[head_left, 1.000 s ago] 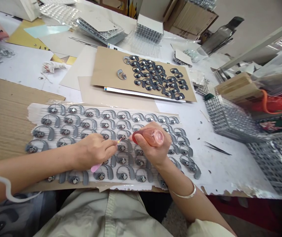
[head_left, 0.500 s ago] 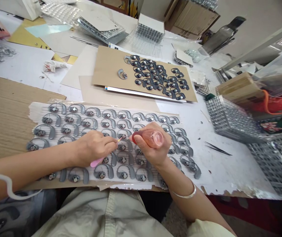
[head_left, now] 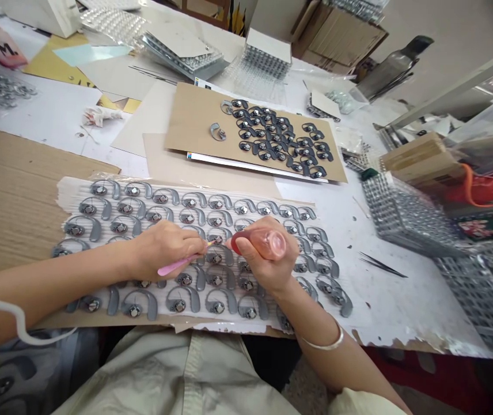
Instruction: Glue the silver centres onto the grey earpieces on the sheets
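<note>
My left hand (head_left: 166, 251) is closed on a slim pink-handled tool (head_left: 177, 266) with a narrow, yellowish tip; whether that tip is bristle or solid, I cannot tell. Its tip is at a grey ear-hook earphone piece (head_left: 216, 237) in the middle of the rows. My right hand (head_left: 272, 256) is wrapped round a translucent reddish squeeze bottle (head_left: 264, 243), tilted with its nozzle pointing left at the same piece. Rows of similar grey pieces with round metallic parts lie on a ribbed white sheet (head_left: 71, 193). Both hands and forearms hide some of them.
Behind the rows, a brown board (head_left: 190, 118) bears many darker ear-hook pieces. Black tweezers (head_left: 382, 264) lie at right, near stacked clear trays (head_left: 402, 213). A cardboard sheet (head_left: 17, 196) covers the left side. A bottle marked M (head_left: 4, 49) stands far left.
My left hand has turned slightly and risen a little, so more of the pink handle shows. My right hand keeps the bottle almost still. The whole view has shifted slightly.
</note>
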`<state>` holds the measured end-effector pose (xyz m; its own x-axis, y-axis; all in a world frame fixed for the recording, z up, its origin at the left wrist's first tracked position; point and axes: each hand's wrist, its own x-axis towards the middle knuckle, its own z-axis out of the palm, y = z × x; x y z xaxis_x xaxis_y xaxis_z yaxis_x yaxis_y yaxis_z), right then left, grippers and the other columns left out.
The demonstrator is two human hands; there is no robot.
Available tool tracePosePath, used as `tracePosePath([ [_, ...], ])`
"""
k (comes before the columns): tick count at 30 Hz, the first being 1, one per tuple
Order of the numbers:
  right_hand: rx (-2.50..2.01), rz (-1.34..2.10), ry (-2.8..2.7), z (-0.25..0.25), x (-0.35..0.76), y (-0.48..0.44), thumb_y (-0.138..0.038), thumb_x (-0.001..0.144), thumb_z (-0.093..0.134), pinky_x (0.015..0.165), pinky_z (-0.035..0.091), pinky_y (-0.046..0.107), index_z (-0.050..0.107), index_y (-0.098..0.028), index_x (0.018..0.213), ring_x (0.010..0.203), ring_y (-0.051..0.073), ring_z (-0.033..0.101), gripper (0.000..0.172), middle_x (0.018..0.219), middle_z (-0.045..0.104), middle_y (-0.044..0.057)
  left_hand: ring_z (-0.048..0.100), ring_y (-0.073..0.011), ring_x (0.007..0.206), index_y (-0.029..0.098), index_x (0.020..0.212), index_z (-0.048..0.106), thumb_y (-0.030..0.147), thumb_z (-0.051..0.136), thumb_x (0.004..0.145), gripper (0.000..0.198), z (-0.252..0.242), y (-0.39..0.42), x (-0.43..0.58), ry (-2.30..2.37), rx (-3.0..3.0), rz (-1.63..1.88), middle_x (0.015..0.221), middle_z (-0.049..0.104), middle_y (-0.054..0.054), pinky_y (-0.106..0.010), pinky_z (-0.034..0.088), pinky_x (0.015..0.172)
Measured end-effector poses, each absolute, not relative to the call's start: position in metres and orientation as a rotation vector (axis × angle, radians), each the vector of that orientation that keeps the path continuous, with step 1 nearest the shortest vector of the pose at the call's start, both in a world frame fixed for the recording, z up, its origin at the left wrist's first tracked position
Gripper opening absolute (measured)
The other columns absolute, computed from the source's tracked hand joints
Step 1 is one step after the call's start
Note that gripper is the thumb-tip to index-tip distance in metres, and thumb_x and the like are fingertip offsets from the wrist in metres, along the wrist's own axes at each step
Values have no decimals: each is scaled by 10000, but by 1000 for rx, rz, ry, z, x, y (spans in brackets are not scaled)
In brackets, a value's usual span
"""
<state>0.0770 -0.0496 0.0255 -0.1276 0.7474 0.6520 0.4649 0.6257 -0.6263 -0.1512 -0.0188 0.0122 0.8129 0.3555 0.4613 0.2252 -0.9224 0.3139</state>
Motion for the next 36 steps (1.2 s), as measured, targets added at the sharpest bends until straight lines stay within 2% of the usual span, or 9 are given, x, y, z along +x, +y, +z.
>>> tracePosePath([
  [5,-982,330,-1778,25,76,-50,-151,745,698,569,458,301,594,-175,747,603,139,548,107,676,614,28,688,-125,758,159,938,589,126,493,853,133,12,-17,-150,469,2629,774,907,712,-38,-199,534,674],
  [17,-1021,318,-1797,25,75,-53,-202,759,697,597,471,310,619,-177,788,623,147,556,87,691,624,24,682,-134,791,152,970,618,133,501,865,159,16,-16,-153,494,2508,676,918,706,-46,-199,514,718],
  [32,-1004,314,-1797,25,73,-52,-203,746,712,574,470,314,622,-190,800,613,144,553,105,694,630,13,673,-137,773,152,962,613,137,505,857,152,15,-16,-153,500,2513,689,913,706,-52,-203,499,687],
  [36,-976,436,-1646,24,77,-49,-236,761,704,545,476,303,627,-199,786,610,139,577,88,706,625,9,667,-130,759,153,960,621,132,512,856,153,17,-15,-153,508,2467,701,897,706,-47,-194,488,671],
])
